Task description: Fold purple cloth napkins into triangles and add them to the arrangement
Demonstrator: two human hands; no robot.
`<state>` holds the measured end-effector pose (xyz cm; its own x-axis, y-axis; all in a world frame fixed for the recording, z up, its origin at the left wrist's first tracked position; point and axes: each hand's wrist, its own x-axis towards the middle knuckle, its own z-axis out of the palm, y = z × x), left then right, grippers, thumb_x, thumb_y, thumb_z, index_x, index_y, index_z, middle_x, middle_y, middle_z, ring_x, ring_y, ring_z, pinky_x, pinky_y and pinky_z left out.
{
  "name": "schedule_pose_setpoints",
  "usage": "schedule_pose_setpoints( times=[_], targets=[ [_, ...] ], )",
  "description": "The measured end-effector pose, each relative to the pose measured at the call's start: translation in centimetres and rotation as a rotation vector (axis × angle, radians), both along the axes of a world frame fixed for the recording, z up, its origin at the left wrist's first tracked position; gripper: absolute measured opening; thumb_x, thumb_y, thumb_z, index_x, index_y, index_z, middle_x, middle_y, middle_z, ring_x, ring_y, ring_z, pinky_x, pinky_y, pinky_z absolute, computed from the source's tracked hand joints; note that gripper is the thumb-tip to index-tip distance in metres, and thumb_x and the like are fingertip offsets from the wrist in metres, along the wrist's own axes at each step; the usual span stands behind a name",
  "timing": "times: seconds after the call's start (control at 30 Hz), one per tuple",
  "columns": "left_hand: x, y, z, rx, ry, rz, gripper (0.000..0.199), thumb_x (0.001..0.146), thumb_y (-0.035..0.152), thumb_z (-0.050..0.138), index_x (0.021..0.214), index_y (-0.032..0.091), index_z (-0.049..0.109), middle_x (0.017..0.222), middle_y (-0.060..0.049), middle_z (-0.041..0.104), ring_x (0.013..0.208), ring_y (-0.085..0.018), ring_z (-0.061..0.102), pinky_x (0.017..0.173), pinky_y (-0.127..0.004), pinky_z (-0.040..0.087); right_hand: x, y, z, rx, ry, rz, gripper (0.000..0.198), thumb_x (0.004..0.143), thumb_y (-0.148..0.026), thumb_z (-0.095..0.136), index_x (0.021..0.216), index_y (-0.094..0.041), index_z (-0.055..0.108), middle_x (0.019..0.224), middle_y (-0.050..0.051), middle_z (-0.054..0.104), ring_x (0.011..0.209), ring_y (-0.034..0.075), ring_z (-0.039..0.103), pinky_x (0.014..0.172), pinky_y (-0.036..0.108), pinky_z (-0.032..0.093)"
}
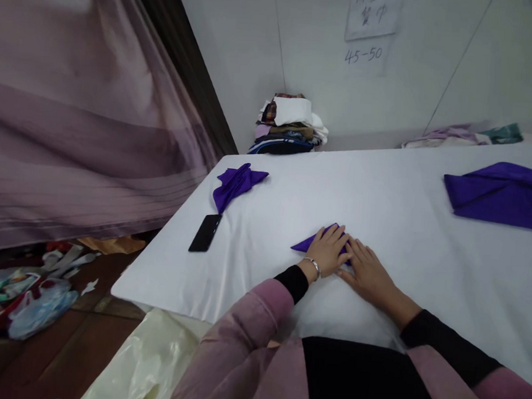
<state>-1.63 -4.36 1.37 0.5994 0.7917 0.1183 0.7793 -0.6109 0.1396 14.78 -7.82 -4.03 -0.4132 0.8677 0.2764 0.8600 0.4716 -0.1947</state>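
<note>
Cloth: lying midway on the table, partly covered
Folds: looking partly made, a triangle showing; what is left, not showing clearly
Tip: pointing left, long axis running roughly sideways
Left hand: pressing flat, fingers extended, clutching nothing visible
Right hand: lying flat, thumb apart, touching cloth's right end

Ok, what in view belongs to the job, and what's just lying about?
In the job:
small purple cloth under the left hand and right hand
probably the gathered purple cloth and large purple cloth, same colour

Apparently lying about:
black phone
clothes stack
plastic bag
</note>
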Motion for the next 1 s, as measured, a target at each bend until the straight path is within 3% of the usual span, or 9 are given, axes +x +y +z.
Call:
schedule_pose_setpoints(
  times=[0.13, 0.33, 0.7, 1.0],
  targets=[
    [0.5, 1.2, -0.9, -0.083, 0.068, 0.058, 0.070, 0.090, 0.059, 0.019, 0.141, 0.013, 0.028, 0.152, -0.011, 0.023, 0.141, -0.023, 0.013, 0.114, -0.044, 0.015, 0.1, -0.1, 0.0, 0.000, 0.016, 0.005, 0.082, 0.086, -0.063, 0.034, 0.147, -0.009, 0.018, 0.145, 0.020, 0.033, 0.136, 0.031, 0.022, 0.107, 0.050, 0.025],
    [0.1, 1.4, -1.2, -0.104, 0.080, 0.049, 0.069, 0.090, 0.059, 0.018, 0.142, 0.014, 0.025, 0.152, -0.010, 0.022, 0.141, -0.023, 0.010, 0.114, -0.045, 0.013, 0.1, -0.2, -0.1, -0.004, 0.059, 0.012, 0.083, 0.086, -0.063, 0.036, 0.149, -0.016, 0.008, 0.148, 0.017, 0.029, 0.137, 0.030, 0.022, 0.107, 0.051, 0.026],
    [0.2, 1.5, -1.0, -0.117, 0.110, 0.059, 0.067, 0.089, 0.055, 0.021, 0.143, 0.015, 0.021, 0.153, -0.008, 0.020, 0.141, -0.023, 0.009, 0.114, -0.047, 0.014, 1.5, -1.4, 0.7, -0.031, 0.009, 0.011, 0.076, 0.088, -0.061, 0.033, 0.146, -0.014, 0.023, 0.145, 0.017, 0.034, 0.135, 0.028, 0.028, 0.106, 0.048, 0.028],
    [0.5, 1.8, -1.2, -0.111, 0.113, 0.068, 0.076, 0.086, 0.066, 0.020, 0.143, 0.016, 0.023, 0.152, -0.009, 0.021, 0.141, -0.024, 0.010, 0.114, -0.046, 0.015, 3.7, -3.6, 1.3, -0.016, -0.044, -0.004, 0.070, 0.090, -0.059, 0.030, 0.145, -0.016, 0.025, 0.143, 0.015, 0.038, 0.135, 0.027, 0.029, 0.106, 0.051, 0.025]
  ],
)
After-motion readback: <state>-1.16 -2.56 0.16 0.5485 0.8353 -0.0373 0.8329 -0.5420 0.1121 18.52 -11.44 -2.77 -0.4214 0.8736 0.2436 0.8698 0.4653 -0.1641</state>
